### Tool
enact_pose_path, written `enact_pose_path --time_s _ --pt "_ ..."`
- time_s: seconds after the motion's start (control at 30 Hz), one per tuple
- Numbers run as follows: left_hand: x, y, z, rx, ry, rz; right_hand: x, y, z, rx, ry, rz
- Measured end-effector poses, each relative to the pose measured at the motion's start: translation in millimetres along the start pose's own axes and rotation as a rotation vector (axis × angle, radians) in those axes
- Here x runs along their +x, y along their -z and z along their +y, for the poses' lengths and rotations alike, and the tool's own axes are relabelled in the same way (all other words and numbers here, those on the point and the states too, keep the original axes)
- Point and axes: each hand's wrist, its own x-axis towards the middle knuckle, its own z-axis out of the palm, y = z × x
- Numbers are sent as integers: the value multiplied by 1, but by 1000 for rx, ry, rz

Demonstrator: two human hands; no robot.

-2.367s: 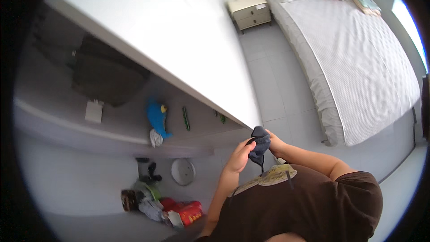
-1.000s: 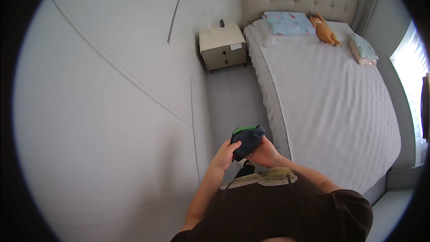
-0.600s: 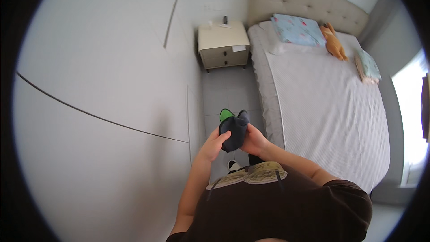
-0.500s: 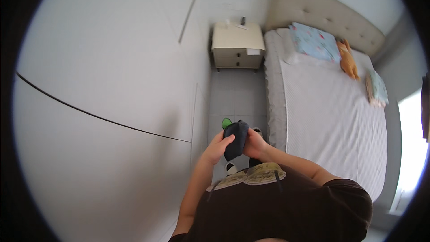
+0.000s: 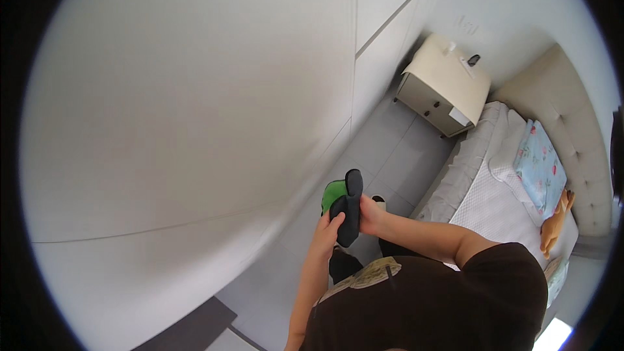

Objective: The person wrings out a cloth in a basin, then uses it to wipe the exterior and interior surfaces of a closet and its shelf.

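Nearest was the person's brown shirt (image 5: 448, 299). Just beyond its front, a dark cloth item (image 5: 350, 224) was held up between both hands. The left hand (image 5: 325, 235) pinched its near left side, thumb lying across the dark face; the right hand (image 5: 372, 216) was closed on its right edge, its fingers mostly hidden behind. The cloth was partly spread: a green part (image 5: 334, 194) showed at the far left, beside a dark flap standing up. It looked only partly opened out, with the near part undivided, and it had not been put down anywhere.

Below and just right of the hands, a pale shoe (image 5: 380, 203) showed on the grey floor (image 5: 387, 133). White cupboard doors (image 5: 188, 104) filled the left. Farther right stood the bed (image 5: 481, 205), then the bedside cabinet (image 5: 448, 78), with the padded headboard (image 5: 575, 120) at the far right.
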Motion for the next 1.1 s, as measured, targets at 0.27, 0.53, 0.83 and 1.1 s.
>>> enact_pose_path --time_s 0.27,0.53,0.83,1.1 --pt "11 3 -45 -24 -84 131 26 28 19 -34 -99 -97" --pt "19 23 -145 -99 -230 233 42 91 58 -100 -155 -198" --pt "2 -51 -276 -168 -365 195 -1 227 72 -175 -96 -279" --pt "-37 -106 -298 -122 -670 165 -62 262 54 -119 -48 -386"
